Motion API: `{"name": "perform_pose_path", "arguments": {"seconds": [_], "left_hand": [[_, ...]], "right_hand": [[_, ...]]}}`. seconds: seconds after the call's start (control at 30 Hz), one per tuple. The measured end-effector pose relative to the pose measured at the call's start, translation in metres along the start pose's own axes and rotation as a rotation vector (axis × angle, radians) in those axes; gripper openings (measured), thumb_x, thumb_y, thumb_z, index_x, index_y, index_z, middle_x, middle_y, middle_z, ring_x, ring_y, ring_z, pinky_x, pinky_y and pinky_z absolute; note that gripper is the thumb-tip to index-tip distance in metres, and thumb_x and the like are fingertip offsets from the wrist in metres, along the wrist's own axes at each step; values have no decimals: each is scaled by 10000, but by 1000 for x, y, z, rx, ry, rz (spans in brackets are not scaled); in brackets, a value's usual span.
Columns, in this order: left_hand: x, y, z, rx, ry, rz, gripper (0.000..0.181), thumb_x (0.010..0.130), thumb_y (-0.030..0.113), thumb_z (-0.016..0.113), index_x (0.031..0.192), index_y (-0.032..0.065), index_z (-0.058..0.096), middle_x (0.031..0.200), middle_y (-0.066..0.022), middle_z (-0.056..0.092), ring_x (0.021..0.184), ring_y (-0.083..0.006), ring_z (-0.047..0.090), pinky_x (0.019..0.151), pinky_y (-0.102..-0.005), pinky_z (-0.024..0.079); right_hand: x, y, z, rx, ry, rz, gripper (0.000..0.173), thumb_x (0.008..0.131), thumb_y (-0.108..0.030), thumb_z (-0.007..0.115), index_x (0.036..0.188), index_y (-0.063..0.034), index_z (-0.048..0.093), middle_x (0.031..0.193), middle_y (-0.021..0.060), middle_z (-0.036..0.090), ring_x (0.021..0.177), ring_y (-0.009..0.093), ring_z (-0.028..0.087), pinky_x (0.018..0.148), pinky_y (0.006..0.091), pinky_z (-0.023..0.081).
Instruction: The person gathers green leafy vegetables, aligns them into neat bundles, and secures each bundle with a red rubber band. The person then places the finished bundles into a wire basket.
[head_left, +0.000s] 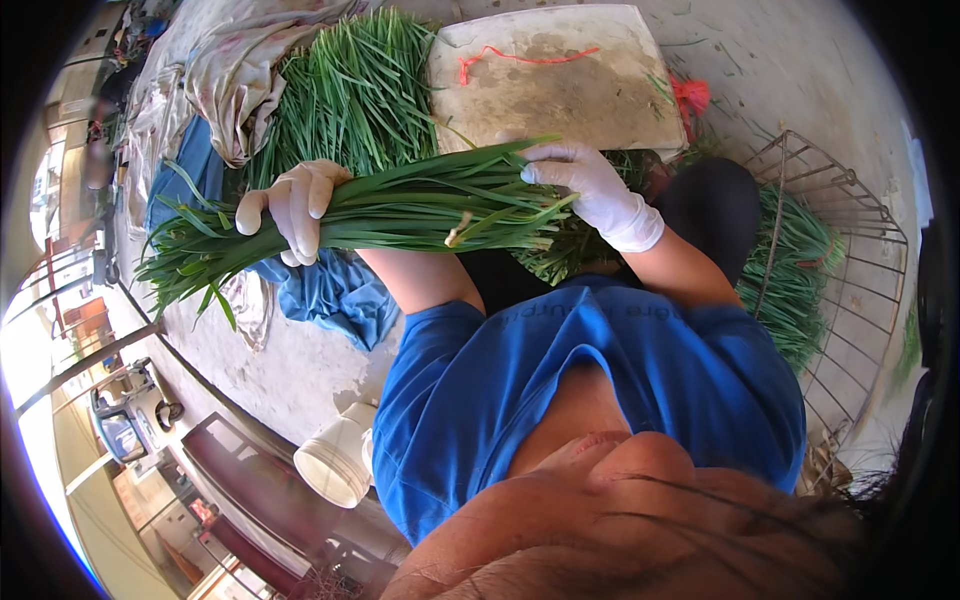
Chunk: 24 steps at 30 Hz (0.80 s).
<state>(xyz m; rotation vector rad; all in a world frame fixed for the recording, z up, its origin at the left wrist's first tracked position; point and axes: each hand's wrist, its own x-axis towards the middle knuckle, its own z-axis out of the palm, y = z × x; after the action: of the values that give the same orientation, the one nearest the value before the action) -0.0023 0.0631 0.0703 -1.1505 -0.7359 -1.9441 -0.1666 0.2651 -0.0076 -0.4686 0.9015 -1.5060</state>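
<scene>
A thick bundle of long, flat green leaves, apparently garlic chives (427, 206), lies crosswise in front of my chest, held up by both hands. My left hand (296, 206), in a pale glove, wraps around it towards the leafy tips, which droop at the left. At the other end, my right hand (592, 187), also gloved, has its fingers on the stem ends; its thumb is hidden. One pale, dry bit (457, 229) sticks out from the near side of the bundle. Beyond the hands stands a large heap of the same leaves (360, 97).
A stained whitish board or pad (555, 101) beside the heap bears a red string (525, 57). Red plastic ties (690, 96) lie past it. At the right, a wire basket (889, 225) holds chives (787, 277). Crumpled blue cloth (337, 300) and a white bucket (337, 457) are at the left.
</scene>
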Motion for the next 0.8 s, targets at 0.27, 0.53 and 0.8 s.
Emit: {"name": "perform_pose_path", "arguments": {"seconds": [0.27, 0.53, 0.8], "left_hand": [[7, -11, 15, -20, -31, 91, 300, 742, -4, 622, 1025, 92, 587, 644, 5, 638, 637, -100, 647, 773, -271, 461], [10, -16, 11, -23, -10, 53, 284, 750, -22, 622, 1007, 93, 582, 638, 16, 636, 619, -87, 639, 769, -271, 453], [-8, 16, -1, 26, 181, 226, 356, 750, -13, 639, 1081, 106, 586, 597, 53, 567, 657, -76, 630, 849, -297, 448]], "right_hand": [[23, 4, -25, -123, -209, -78, 432, 904, -199, 531, 1257, 43, 473, 1242, 120, 515, 1119, 162, 501, 978, 292, 373], [41, 2, -19, -41, -224, 49, 271, 917, -220, 532, 975, 38, 592, 833, 54, 635, 792, 134, 608, 705, 247, 491], [-1, 9, -110, -1409, -220, 76, 214, 845, -184, 597, 1015, -61, 643, 839, 53, 635, 764, 159, 602, 715, 269, 472]]}}
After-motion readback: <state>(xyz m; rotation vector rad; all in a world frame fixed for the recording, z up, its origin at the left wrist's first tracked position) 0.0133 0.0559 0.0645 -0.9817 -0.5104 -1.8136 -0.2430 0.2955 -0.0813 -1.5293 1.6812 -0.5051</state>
